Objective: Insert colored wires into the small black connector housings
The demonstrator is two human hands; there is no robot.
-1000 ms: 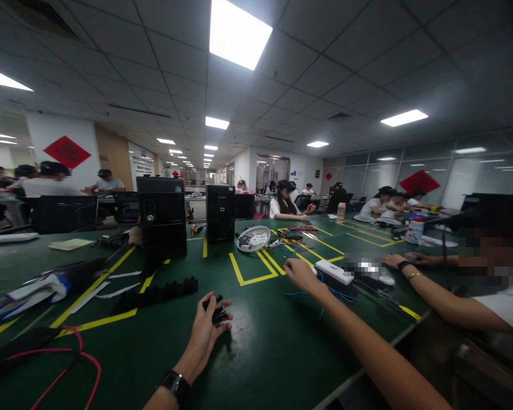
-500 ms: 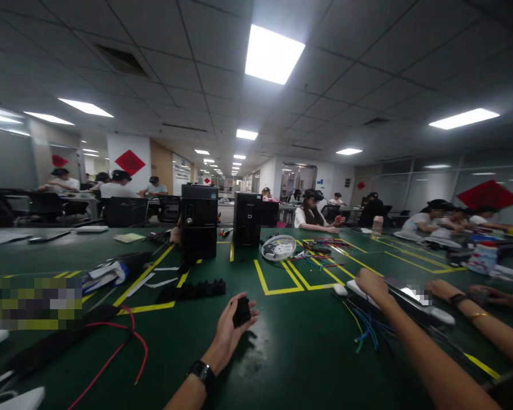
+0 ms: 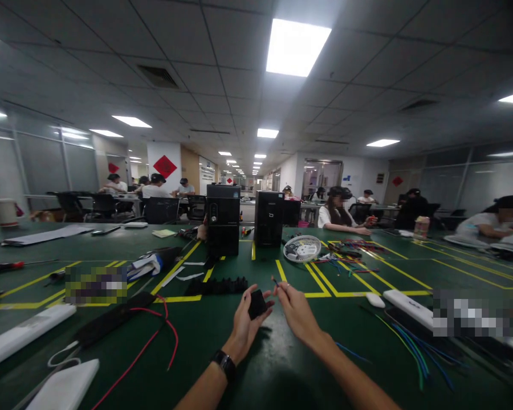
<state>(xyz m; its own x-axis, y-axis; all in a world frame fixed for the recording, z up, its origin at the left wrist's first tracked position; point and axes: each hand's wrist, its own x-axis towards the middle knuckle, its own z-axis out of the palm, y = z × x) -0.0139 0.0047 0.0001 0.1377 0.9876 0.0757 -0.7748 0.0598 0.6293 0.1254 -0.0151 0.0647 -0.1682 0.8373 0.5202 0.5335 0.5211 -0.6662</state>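
Note:
My left hand [image 3: 243, 326], with a dark watch on the wrist, holds a small black block [image 3: 257, 305] in its curled fingers. Just right of it, my right hand [image 3: 298, 312] pinches a thin blue wire [image 3: 353, 352]. The wire's coppery tip pokes out toward the block, a small gap away, and its tail shows beyond my forearm. Blue and green wires [image 3: 414, 347] lie on the table to the right. Behind my left hand is a dark bumpy strip [image 3: 222, 286]; a red wire [image 3: 175, 333] curves at the left.
Two black computer towers [image 3: 223, 228] stand ahead on the green table [image 3: 256, 387]. A white round basket [image 3: 302, 249] of parts and a heap of coloured wires [image 3: 359, 250] sit right of them. White power strips [image 3: 29, 333] lie at the left. Across the table sits a person [image 3: 342, 213].
My right hand has come from the wires at the right to beside my left hand, now with a blue wire in it. The view has swung left.

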